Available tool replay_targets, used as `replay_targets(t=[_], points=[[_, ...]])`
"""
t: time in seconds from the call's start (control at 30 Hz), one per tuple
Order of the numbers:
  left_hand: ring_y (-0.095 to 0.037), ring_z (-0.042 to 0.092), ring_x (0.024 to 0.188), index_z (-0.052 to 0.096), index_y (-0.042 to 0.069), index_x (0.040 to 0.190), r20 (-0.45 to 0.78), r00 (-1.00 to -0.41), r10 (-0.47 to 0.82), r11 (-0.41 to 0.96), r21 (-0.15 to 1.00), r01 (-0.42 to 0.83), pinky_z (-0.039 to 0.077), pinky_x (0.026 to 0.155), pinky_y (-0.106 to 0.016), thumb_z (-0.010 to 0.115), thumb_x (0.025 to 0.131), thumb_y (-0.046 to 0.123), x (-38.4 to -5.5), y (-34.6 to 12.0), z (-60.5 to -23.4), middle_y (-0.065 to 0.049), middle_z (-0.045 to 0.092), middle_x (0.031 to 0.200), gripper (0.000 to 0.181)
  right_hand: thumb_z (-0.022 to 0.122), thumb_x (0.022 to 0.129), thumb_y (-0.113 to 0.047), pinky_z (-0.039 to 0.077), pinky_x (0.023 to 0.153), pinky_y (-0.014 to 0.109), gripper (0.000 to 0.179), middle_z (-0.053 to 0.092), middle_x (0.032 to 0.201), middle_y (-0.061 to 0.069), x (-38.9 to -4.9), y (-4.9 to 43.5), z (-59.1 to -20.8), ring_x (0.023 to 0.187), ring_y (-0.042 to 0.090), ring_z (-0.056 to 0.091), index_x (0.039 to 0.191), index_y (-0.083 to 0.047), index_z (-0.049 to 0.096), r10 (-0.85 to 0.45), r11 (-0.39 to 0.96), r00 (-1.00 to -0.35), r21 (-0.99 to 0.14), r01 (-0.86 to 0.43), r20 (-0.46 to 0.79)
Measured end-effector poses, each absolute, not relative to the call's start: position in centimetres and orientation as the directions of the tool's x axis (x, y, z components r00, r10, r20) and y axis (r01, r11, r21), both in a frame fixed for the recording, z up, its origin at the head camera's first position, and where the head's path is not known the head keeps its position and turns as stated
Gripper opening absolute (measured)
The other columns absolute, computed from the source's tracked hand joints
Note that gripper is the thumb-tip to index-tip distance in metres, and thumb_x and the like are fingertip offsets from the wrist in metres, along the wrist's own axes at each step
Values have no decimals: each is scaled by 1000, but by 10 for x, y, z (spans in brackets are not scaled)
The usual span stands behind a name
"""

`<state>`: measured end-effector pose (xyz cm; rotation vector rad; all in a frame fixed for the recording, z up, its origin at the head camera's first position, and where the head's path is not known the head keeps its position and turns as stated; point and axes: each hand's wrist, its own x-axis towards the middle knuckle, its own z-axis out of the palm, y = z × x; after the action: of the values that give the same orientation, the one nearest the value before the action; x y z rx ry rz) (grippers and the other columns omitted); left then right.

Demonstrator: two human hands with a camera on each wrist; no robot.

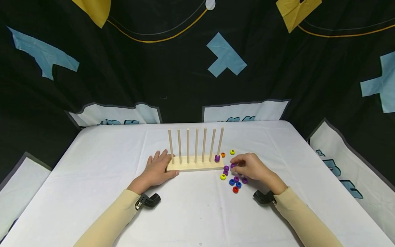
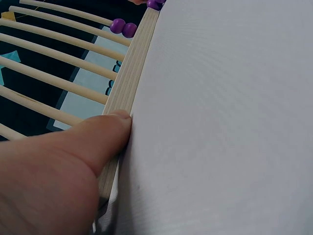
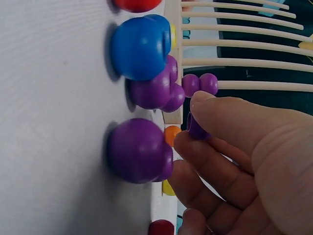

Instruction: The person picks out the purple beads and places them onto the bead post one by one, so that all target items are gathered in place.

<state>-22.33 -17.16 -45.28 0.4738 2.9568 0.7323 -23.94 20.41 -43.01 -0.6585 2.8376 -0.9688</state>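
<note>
One purple bead (image 3: 197, 128), pinched by the right hand (image 1: 252, 167) at three o'clock of the rack (image 1: 194, 166), should handle light, hard and slick (best held by its sides, hole clear), while the left hand (image 1: 155, 170), fingers spread, touches the nine-o'clock end.

A purple bead (image 3: 197, 128) is pinched right of the upright, seven-peg wooden rack (image 1: 194, 166).

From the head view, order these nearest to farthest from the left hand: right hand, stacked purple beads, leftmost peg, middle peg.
1. Leftmost peg: beside the left hand.
2. Middle peg: halfway along the rack.
3. Stacked purple beads: on the rightmost peg.
4. Right hand: beyond the rack.
</note>
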Motion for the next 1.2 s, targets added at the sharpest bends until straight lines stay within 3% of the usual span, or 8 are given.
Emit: replay_targets(t=[0.27, 0.6, 0.8, 1.0, 1.2], points=[[-59, 15, 151, 45, 4, 151, 12, -952, 306, 847, 453, 278, 10, 117, -77, 67, 95, 42, -223, -171, -453, -33, 27, 162, 71, 79, 87, -10, 50, 61, 21, 24, 74, 89, 4, -241, 205, -422, 71, 11, 56, 109, -1, 76, -433, 706, -898, -588, -394, 82], [-59, 15, 151, 46, 4, 150, 16, -952, 307, 845, 456, 280, 9, 117, -77, 67, 94, 42, -224, -171, -453, -34, 27, 162, 70, 80, 85, -10, 53, 71, 23, 21, 79, 100, 9, -248, 203, -401, 82, 13, 63, 105, -2, 78, -441, 702, -876, -534, -471, 192], [-60, 15, 151, 47, 4, 150, 19, -950, 310, 844, 455, 285, 10, 117, -78, 68, 94, 41, -225, -171, -452, -34, 28, 162, 70, 79, 86, -9, 53, 59, 23, 24, 79, 98, 10, -251, 203, -383, 80, 15, 63, 108, 1, 77, -436, 688, -874, -545, -479, 217], [-60, 15, 151, 46, 4, 150, 20, -950, 312, 843, 455, 286, 10, 117, -78, 67, 95, 40, -224, -170, -452, -34, 28, 162, 69, 79, 87, -9, 57, 77, 33, 25, 79, 100, 11, -254, 203, -365, 84, 18, 66, 109, 1, 77, -442, 705, -857, -488, -514, 264], [-60, 15, 151, 47, 5, 150, 17, -951, 310, 839, 465, 282, 9, 117, -78, 67, 95, 40, -224, -171, -452, -34, 27, 162, 69, 80, 87, -12, 56, 78, 31, 27, 79, 98, 8, -256, 200, -346, 87, 19, 66, 111, -1, 77, -461, 700, -846, -476, -532, 266]])
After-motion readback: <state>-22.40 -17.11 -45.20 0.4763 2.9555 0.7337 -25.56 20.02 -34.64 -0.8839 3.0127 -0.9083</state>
